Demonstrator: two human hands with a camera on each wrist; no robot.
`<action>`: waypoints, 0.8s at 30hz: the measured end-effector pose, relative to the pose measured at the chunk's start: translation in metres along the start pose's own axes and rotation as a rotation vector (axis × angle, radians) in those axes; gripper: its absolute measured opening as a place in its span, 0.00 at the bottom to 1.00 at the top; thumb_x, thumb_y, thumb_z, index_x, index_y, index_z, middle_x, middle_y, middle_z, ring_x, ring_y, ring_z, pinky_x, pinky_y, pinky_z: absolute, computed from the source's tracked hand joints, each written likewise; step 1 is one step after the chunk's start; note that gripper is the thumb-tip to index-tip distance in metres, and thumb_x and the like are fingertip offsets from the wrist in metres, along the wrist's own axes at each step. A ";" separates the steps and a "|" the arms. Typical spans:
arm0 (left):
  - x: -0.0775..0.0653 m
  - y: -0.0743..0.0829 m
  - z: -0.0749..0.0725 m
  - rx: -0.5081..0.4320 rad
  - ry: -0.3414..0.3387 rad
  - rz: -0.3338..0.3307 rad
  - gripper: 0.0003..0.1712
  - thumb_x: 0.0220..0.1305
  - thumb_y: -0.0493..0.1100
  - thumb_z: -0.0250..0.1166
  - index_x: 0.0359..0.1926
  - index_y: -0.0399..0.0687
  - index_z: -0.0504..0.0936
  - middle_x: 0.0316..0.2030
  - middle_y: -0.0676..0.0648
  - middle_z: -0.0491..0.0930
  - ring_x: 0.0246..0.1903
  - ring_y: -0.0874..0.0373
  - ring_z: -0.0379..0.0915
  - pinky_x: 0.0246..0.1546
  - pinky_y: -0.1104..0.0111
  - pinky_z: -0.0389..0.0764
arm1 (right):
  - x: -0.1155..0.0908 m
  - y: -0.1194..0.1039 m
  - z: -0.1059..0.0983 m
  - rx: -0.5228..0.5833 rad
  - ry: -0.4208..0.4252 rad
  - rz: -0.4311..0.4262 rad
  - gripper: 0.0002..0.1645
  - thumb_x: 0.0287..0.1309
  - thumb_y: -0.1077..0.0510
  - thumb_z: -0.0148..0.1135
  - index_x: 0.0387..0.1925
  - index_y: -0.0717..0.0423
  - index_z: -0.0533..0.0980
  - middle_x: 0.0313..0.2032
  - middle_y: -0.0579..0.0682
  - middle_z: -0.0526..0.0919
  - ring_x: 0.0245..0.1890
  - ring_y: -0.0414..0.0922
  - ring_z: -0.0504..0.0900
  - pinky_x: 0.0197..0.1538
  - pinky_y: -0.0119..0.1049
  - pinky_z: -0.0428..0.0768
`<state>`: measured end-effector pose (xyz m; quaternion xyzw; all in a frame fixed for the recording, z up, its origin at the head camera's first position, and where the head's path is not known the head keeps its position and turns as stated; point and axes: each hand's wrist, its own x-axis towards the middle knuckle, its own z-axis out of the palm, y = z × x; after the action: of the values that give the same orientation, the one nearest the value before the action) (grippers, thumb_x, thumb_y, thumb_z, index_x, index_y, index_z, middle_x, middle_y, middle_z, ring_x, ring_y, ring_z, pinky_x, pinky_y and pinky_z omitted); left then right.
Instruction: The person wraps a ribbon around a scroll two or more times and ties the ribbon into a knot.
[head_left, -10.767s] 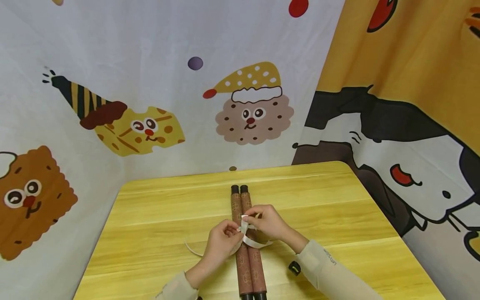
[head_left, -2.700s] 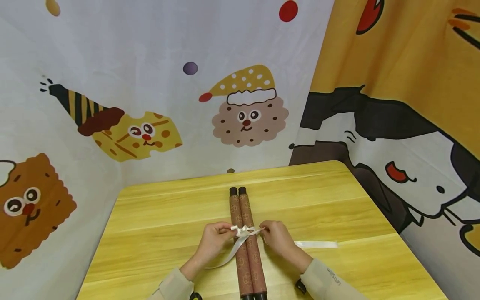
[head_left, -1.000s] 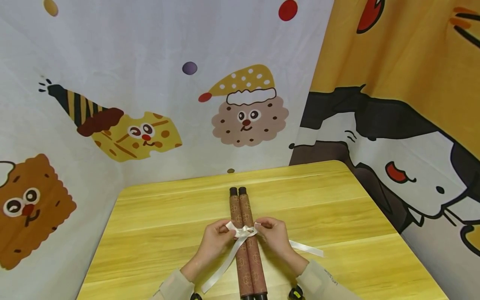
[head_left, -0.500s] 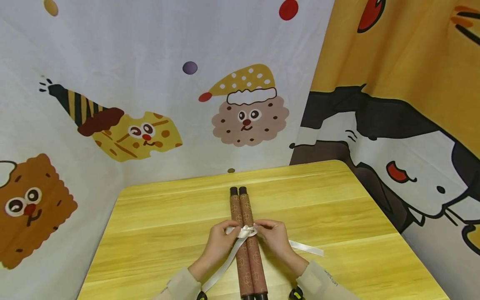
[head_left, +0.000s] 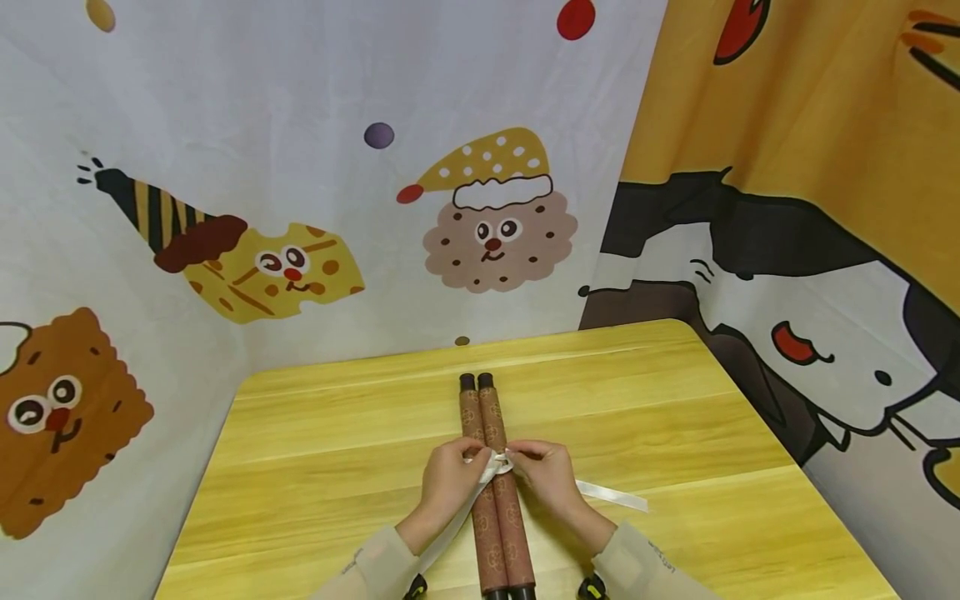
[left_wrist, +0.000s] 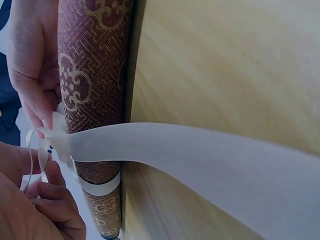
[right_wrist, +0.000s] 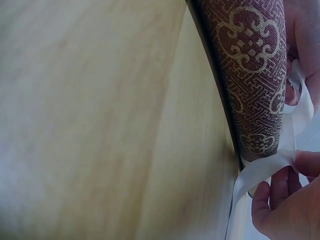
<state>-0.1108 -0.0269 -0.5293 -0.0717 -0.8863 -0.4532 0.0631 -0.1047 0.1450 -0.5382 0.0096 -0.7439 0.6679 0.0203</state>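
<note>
Two rolled scrolls [head_left: 491,521] in brown patterned cloth, with black end knobs, lie side by side on the table. A white ribbon [head_left: 504,463] goes round their middle, with a knot or loops on top. My left hand [head_left: 450,482] pinches a ribbon loop just over the scrolls, seen closely in the left wrist view, where thin loops [left_wrist: 42,150] run between the fingers. From the other side my right hand [head_left: 550,477] pinches ribbon between thumb and fingers, also visible in the right wrist view [right_wrist: 292,210]. Fingers partly hide the knot.
One long ribbon tail [head_left: 613,496] lies on the wood-grain table [head_left: 322,467] to the right. The other tail [left_wrist: 175,150] runs down toward the left forearm. Cartoon-printed curtains [head_left: 300,100] hang behind the table and at both sides.
Both hands worked ribbon over the scrolls earlier and drew it sideways. Over the last second my left hand has moved right and inward, close to the right fingertips; the right hand has barely moved.
</note>
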 end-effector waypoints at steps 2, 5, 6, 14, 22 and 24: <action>0.000 -0.001 0.001 0.017 -0.022 0.000 0.06 0.56 0.45 0.66 0.33 0.51 0.86 0.22 0.55 0.81 0.16 0.66 0.68 0.13 0.72 0.70 | 0.001 0.005 0.000 0.011 0.005 0.002 0.08 0.52 0.68 0.65 0.36 0.67 0.82 0.34 0.61 0.85 0.32 0.51 0.82 0.32 0.40 0.84; 0.000 -0.001 0.001 0.023 -0.051 0.011 0.06 0.55 0.44 0.67 0.33 0.50 0.87 0.18 0.56 0.78 0.12 0.66 0.64 0.10 0.73 0.64 | -0.002 -0.004 0.000 -0.013 0.000 -0.006 0.11 0.53 0.68 0.64 0.39 0.70 0.81 0.34 0.63 0.84 0.32 0.53 0.81 0.33 0.43 0.84; 0.000 -0.001 0.001 0.021 -0.060 0.016 0.06 0.55 0.45 0.67 0.33 0.50 0.87 0.17 0.56 0.78 0.12 0.66 0.63 0.09 0.73 0.63 | -0.003 -0.009 0.000 -0.022 0.001 -0.008 0.12 0.53 0.68 0.64 0.40 0.71 0.80 0.33 0.64 0.84 0.33 0.53 0.81 0.34 0.44 0.84; 0.000 -0.002 0.002 0.054 -0.099 0.039 0.09 0.54 0.47 0.68 0.32 0.48 0.87 0.22 0.53 0.83 0.14 0.68 0.67 0.11 0.73 0.69 | -0.001 -0.003 0.001 -0.044 0.031 0.019 0.10 0.50 0.66 0.68 0.36 0.68 0.81 0.29 0.63 0.84 0.31 0.54 0.81 0.34 0.47 0.84; 0.000 0.000 0.002 -0.018 -0.080 0.071 0.05 0.57 0.39 0.65 0.29 0.45 0.86 0.23 0.52 0.83 0.19 0.65 0.70 0.16 0.72 0.73 | 0.004 0.014 0.001 -0.051 0.036 -0.034 0.04 0.49 0.61 0.70 0.30 0.56 0.84 0.29 0.54 0.86 0.29 0.48 0.82 0.29 0.34 0.83; 0.000 -0.001 0.002 -0.054 -0.087 0.066 0.05 0.59 0.38 0.64 0.30 0.44 0.86 0.23 0.52 0.82 0.19 0.65 0.70 0.17 0.72 0.73 | 0.004 0.013 0.001 -0.048 0.028 -0.032 0.05 0.50 0.62 0.69 0.31 0.58 0.84 0.30 0.55 0.86 0.30 0.48 0.82 0.30 0.34 0.83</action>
<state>-0.1114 -0.0257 -0.5319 -0.1220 -0.8727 -0.4713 0.0375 -0.1093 0.1453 -0.5509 0.0116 -0.7592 0.6494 0.0414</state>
